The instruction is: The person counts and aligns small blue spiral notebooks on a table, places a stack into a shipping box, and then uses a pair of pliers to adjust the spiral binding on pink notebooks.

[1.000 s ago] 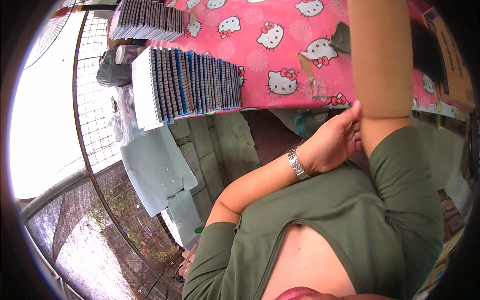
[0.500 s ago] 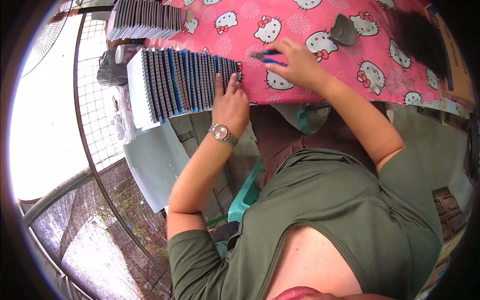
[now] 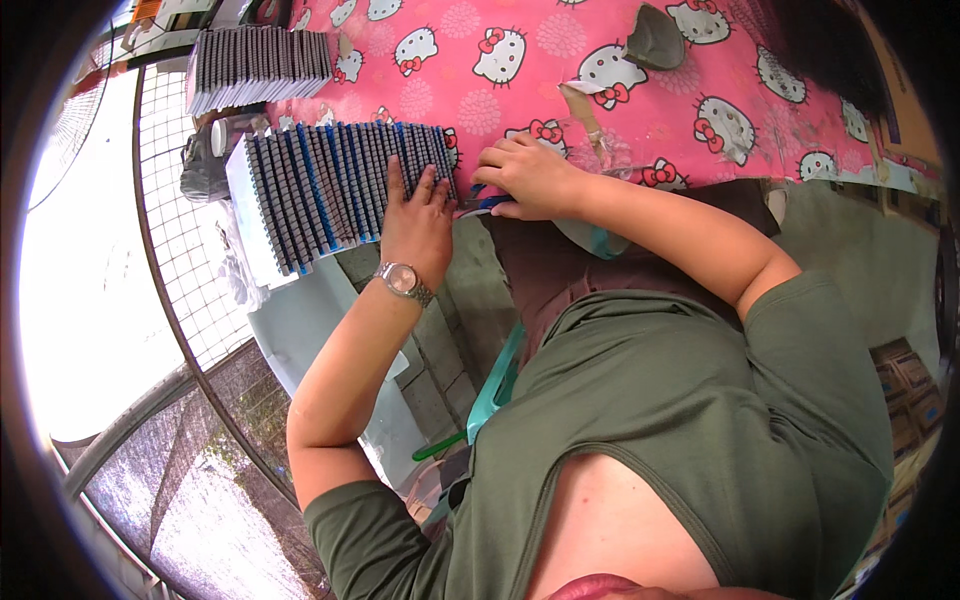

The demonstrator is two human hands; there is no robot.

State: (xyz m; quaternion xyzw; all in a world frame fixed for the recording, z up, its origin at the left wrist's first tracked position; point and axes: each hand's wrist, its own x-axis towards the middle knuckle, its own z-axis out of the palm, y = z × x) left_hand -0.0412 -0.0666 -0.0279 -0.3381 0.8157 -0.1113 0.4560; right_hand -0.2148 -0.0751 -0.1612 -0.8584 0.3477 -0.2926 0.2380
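While resting the splayed left hand (image 3: 418, 236) on the right part of the row of spiral-bound books (image 3: 318, 192), grips a blue-handled tool (image 3: 493, 202) in the curled right hand (image 3: 532, 178), just beside the row's right end. Has both at the front edge of the pink tablecloth (image 3: 450, 92).

A front row of spiral-bound notebooks (image 3: 320, 195) sits on the desk (image 3: 450, 95), which wears a pink cat-print cover. The left hand (image 3: 417, 240), with a silver wristwatch (image 3: 402, 280) at its wrist, lays its fingers over the right part of that row. Just beside the row's right end, the right hand (image 3: 537, 178) holds blue-handled pliers (image 3: 491, 203), partly hidden. Behind the row stands a second notebook row (image 3: 260, 65).
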